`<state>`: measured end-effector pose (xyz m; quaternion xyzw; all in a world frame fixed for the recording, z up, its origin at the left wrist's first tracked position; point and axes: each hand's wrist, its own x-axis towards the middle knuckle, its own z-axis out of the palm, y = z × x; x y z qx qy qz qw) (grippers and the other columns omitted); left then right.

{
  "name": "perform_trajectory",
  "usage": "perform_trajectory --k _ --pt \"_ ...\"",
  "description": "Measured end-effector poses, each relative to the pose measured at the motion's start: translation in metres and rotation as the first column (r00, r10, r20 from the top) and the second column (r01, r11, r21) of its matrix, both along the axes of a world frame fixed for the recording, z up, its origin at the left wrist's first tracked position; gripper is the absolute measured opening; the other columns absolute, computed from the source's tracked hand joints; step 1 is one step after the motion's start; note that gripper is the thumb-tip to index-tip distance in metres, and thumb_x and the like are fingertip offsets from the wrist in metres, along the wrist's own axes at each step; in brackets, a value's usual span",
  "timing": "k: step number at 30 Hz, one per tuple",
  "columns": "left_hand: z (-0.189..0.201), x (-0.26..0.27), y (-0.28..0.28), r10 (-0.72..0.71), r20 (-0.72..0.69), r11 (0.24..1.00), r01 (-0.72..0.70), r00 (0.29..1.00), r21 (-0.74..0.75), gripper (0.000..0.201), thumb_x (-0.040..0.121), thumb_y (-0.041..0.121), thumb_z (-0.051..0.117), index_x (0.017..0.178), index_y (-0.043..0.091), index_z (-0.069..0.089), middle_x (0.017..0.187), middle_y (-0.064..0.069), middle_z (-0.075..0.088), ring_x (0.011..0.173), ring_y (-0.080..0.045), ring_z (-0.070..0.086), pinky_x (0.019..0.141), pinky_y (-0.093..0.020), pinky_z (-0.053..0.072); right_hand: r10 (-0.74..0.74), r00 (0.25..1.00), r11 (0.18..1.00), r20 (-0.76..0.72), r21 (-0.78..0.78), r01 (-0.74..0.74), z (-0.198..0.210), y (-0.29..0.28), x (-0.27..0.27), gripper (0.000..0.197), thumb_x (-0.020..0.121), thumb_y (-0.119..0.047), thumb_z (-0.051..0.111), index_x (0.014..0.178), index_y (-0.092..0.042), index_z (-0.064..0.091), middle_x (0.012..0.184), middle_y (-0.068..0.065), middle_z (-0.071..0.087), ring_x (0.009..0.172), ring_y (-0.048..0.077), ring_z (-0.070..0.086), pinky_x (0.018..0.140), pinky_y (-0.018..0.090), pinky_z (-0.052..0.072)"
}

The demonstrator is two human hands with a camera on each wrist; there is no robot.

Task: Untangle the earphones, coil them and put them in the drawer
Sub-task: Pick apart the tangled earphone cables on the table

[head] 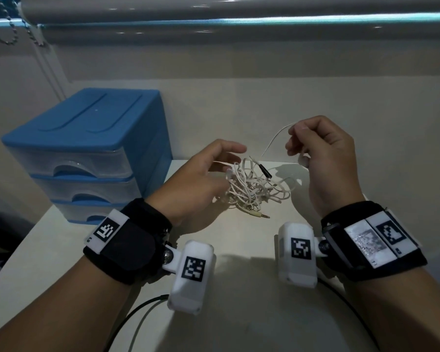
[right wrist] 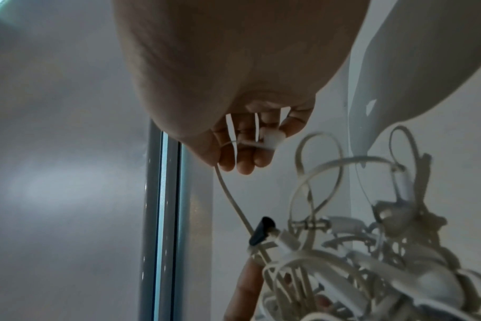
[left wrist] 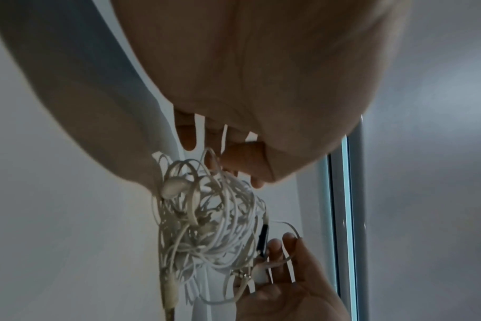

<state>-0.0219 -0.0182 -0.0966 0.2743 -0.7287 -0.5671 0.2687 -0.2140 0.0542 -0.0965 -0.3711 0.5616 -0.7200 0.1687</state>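
A pale bench [head: 239, 301] fills the lower part of the room, and on its left side stands a blue drawer unit [head: 87, 138] with three clear-fronted drawers, all pushed in. Both forearms come in from below, each strapped with a black wrist band carrying white marker blocks. Between the hands hangs the earphones [head: 252, 186] bundle, a white tangle of flat cable lifted just off the bench, well to the right of the drawer unit. The left hand [head: 201, 184] has its fingers curled into the left side of the knot and grips the loops there, thumb stretched out above. The right hand [head: 323, 158] is raised a little higher, fingers curled, pinching one white earbud [right wrist: 272, 139] with a single strand [head: 274, 138] of cable arcing from it back down into the tangle. A small black inline remote [head: 264, 170] sticks out of the top of the bundle, and the gold-tipped jack plug [head: 261, 215] dangles from its underside.
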Motion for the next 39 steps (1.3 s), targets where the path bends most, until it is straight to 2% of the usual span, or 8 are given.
perform_trajectory --k 5,10,17,21,24,29,36,39 --pt "-0.006 0.002 -0.004 -0.1 0.184 0.976 0.132 0.978 -0.175 0.079 0.084 -0.002 0.074 0.143 0.045 0.049 0.13 0.012 0.061 0.114 -0.009 0.063 0.101 -0.032 0.053 -0.015 1.0 0.994 0.003 0.111 0.015 -0.002 -0.002 -0.003 0.015 0.094 -0.006 0.06 0.083 -0.006 0.07 0.066 0.001 0.058 0.059 0.008 0.051 0.053 0.01 0.039" --pt "-0.004 0.002 -0.003 -0.036 0.153 0.98 0.065 0.988 -0.187 0.053 0.088 0.006 0.076 0.132 0.031 0.062 0.115 0.009 0.07 0.096 0.001 0.066 0.085 -0.015 0.052 0.027 0.991 0.986 0.13 0.162 -0.048 -0.003 -0.002 0.001 0.016 0.095 0.0 0.059 0.1 0.006 0.073 0.074 0.01 0.056 0.063 0.011 0.049 0.048 0.013 0.041" --pt "-0.002 -0.001 0.001 -0.003 0.061 0.997 0.007 0.998 -0.077 0.027 0.088 -0.002 0.073 0.114 0.007 0.068 0.096 0.003 0.072 0.074 -0.002 0.068 0.065 -0.014 0.053 0.088 0.988 0.968 0.125 0.225 -0.114 -0.011 -0.006 0.001 0.019 0.091 -0.001 0.064 0.093 -0.012 0.08 0.084 0.007 0.064 0.08 0.019 0.058 0.072 0.033 0.048" --pt "-0.002 -0.002 0.004 0.015 -0.004 1.0 -0.015 1.0 -0.002 0.02 0.089 -0.008 0.069 0.108 -0.009 0.063 0.084 -0.01 0.07 0.062 -0.009 0.066 0.056 -0.019 0.054 0.071 0.997 0.977 0.019 0.199 -0.073 -0.009 -0.003 -0.005 0.016 0.084 -0.011 0.072 0.094 -0.022 0.078 0.1 -0.003 0.067 0.085 0.014 0.062 0.077 0.029 0.049" --pt "-0.002 -0.003 0.002 0.033 0.013 0.998 -0.032 0.999 -0.051 0.018 0.088 -0.002 0.073 0.105 -0.005 0.066 0.093 -0.017 0.072 0.068 -0.013 0.066 0.061 -0.025 0.055 0.164 0.974 0.977 -0.155 0.16 -0.139 -0.004 0.003 -0.006 0.015 0.081 -0.006 0.07 0.082 -0.02 0.074 0.087 0.001 0.069 0.073 0.006 0.058 0.067 0.016 0.044" --pt "-0.004 -0.003 0.0 0.065 -0.025 0.997 -0.066 0.998 -0.034 0.017 0.086 -0.006 0.073 0.102 -0.006 0.067 0.093 -0.022 0.07 0.071 -0.013 0.066 0.066 -0.023 0.055 0.41 0.888 0.904 -0.21 0.227 -0.363 -0.004 0.005 0.006 0.013 0.086 0.006 0.068 0.081 -0.002 0.078 0.079 0.017 0.075 0.073 0.017 0.068 0.073 0.026 0.054" --pt "-0.005 -0.002 -0.007 0.084 -0.001 0.986 -0.083 0.996 -0.143 0.016 0.086 0.009 0.08 0.099 0.011 0.072 0.093 -0.011 0.076 0.082 -0.024 0.07 0.079 -0.039 0.054 0.417 0.876 0.906 -0.243 0.189 -0.379 -0.006 0.004 0.003 0.009 0.08 0.003 0.074 0.08 -0.006 0.074 0.063 0.014 0.055 0.064 0.024 0.048 0.067 0.033 0.042" --pt "-0.006 -0.002 -0.007 0.085 -0.005 0.986 -0.084 0.996 -0.141 0.016 0.086 0.009 0.079 0.1 0.01 0.071 0.094 -0.011 0.077 0.083 -0.022 0.07 0.08 -0.038 0.055 0.418 0.871 0.906 -0.257 0.191 -0.378 -0.004 0.005 0.005 0.013 0.084 0.005 0.071 0.085 -0.006 0.079 0.074 0.013 0.073 0.073 0.023 0.067 0.073 0.028 0.052"
